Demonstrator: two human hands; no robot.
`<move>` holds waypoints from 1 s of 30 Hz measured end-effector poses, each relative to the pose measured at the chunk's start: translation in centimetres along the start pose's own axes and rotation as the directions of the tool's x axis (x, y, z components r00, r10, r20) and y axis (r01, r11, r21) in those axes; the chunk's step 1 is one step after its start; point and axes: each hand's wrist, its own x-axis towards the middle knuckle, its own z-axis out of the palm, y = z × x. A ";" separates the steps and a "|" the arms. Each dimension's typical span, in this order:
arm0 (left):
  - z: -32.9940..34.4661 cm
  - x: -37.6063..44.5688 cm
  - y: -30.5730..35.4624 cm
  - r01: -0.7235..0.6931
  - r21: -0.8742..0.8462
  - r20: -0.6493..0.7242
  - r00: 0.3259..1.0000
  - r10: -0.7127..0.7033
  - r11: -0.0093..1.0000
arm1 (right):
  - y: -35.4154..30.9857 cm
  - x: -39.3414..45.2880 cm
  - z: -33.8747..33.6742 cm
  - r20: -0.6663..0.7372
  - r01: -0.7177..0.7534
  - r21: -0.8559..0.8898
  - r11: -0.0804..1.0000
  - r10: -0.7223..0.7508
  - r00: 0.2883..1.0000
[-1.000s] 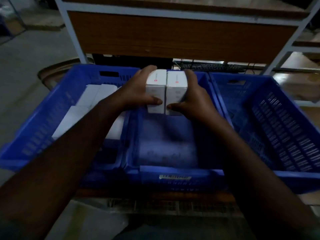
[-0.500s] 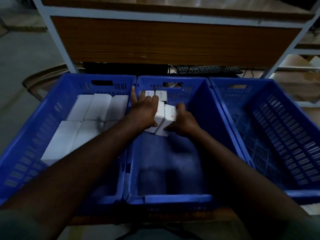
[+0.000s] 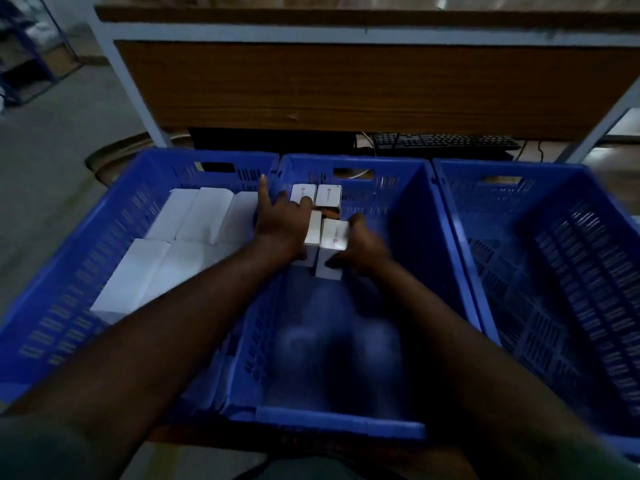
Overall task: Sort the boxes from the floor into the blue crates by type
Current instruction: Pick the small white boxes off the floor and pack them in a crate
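Both hands are setting small boxes in the middle crate (image 3: 429, 237): left hand (image 3: 282, 223) spread flat on one box (image 3: 313, 232), right hand (image 3: 363, 245) gripping the other (image 3: 334, 233). Best slide them flush against the far pair (image 3: 316, 195).

No readable text anywhere. Small white boxes (image 3: 328, 196) in the middle blue crate (image 3: 429, 216) each carry a tiny red square logo plus a faint grey print line, too small and blurred to make out. The box (image 3: 334, 234) at the right hand has the same red mark, also illegible. Black keyboard (image 3: 445, 143) keys show no legible characters.
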 end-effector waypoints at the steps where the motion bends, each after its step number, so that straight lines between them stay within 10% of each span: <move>1: -0.2 0.1 0.2 -0.011 -0.014 -0.012 1.000 0.011 1.000 | 0.3 0.0 -0.8 0.016 -0.030 0.036 0.999 0.030 0.999; 17: 0.2 8.6 5.2 -0.116 -0.332 -0.060 0.993 0.102 0.936 | 1.7 3.2 -7.0 -0.160 -0.059 -0.305 0.950 0.010 0.987; 30: 4.2 11.5 6.6 -0.006 -0.390 -0.028 1.000 -0.005 0.921 | 3.8 6.4 -5.0 -0.258 -0.113 0.036 0.993 0.118 0.959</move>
